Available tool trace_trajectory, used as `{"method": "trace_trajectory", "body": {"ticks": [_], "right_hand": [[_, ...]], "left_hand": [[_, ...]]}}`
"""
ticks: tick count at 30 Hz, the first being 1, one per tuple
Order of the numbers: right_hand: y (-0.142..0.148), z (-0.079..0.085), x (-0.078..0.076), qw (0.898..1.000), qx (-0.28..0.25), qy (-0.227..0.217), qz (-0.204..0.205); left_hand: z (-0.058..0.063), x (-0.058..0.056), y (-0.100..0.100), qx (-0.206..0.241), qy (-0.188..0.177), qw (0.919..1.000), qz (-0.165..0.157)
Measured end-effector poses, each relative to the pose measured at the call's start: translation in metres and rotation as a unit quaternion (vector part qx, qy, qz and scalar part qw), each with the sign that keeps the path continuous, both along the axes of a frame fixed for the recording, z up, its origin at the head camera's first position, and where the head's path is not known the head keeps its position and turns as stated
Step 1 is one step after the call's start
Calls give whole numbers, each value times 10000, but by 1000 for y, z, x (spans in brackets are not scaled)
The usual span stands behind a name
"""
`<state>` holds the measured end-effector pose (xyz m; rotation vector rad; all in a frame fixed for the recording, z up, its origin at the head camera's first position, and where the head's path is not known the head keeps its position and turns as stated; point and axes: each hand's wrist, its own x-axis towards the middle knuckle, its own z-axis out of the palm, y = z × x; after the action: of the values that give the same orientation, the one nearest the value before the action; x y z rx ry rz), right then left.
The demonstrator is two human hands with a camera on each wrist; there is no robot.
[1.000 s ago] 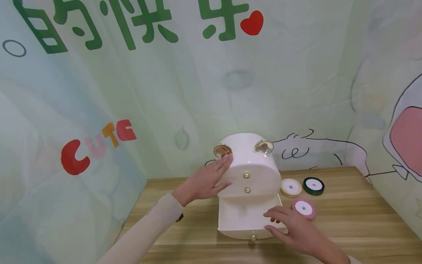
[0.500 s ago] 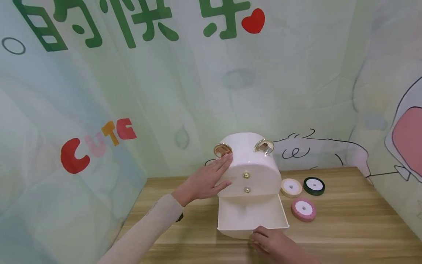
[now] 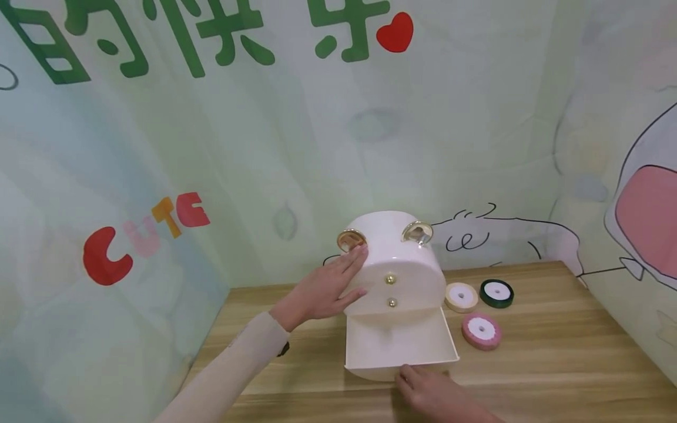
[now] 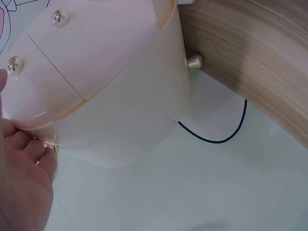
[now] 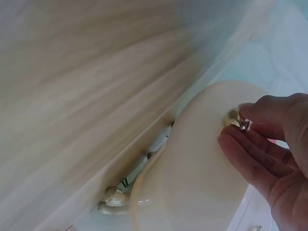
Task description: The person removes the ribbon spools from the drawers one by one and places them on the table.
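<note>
A white storage box (image 3: 394,249) with two gold ear-shaped rings on top stands on the table. Its bottom drawer (image 3: 396,341) is pulled out, with nothing visible inside. My left hand (image 3: 324,288) rests on the box's upper left side beside the left gold ear (image 3: 351,239), fingers extended. At the front of the drawer, my right hand (image 3: 433,392) pinches the round gold knob (image 5: 232,117) between thumb and fingers, as the right wrist view shows. In the head view that hand covers the knob. Two more gold knobs sit on the box front above.
To the right of the box lie three ribbon rolls: a cream roll (image 3: 462,297), a dark green roll (image 3: 497,293) and a pink roll (image 3: 482,331). A printed cloth backdrop (image 3: 296,147) rises behind the wooden table (image 3: 545,329) and along its sides.
My right hand has come from above the drawer's right side down to its front and taken hold of the knob. The left hand stays on the box. The head view has shifted slightly.
</note>
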<state>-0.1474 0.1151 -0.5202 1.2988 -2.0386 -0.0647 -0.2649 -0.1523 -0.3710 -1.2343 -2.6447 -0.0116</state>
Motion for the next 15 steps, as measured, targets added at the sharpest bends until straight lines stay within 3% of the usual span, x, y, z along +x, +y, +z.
{"method": "trace_trajectory", "body": {"ticks": [7,15], "right_hand": [[-6,-1,3,9993,225,213,-227],[-12,-4,3,9981,80,423,-437]], "left_hand": [[-2,0,-1,38,-97,9999,20],[-1,-1,-1,26,-35,10000,-24]]}}
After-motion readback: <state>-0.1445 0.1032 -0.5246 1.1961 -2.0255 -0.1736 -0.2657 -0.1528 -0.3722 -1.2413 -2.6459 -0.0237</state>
